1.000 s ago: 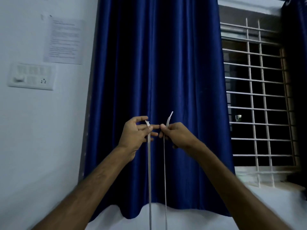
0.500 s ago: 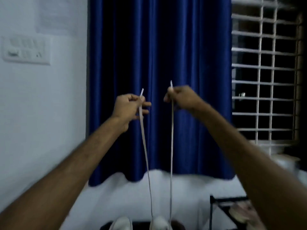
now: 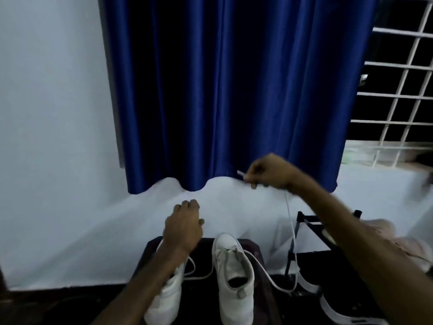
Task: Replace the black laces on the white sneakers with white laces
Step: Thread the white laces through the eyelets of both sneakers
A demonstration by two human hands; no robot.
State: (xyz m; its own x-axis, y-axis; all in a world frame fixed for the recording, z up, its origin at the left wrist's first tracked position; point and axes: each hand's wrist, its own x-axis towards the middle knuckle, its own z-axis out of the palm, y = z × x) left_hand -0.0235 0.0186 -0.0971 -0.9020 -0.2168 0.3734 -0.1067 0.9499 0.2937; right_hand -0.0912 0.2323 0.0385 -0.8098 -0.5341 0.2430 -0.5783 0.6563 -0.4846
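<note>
Lace tip (image 3: 240, 173) pinched in right hand (image 3: 267, 171) above sneakers (image 3: 234, 273); left hand (image 3: 184, 227) loose, empty.

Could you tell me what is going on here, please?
A person is fitting a white lace. The right hand pinches one end, raised, and the lace loops down slack to the right sneaker. The left hand hovers over the toe of the left sneaker; whether it holds anything is hidden.

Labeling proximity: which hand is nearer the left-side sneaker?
Left. The left hand sits over the toe of the left-side sneaker; the right hand is raised, off to its right, pinching the white lace.
</note>
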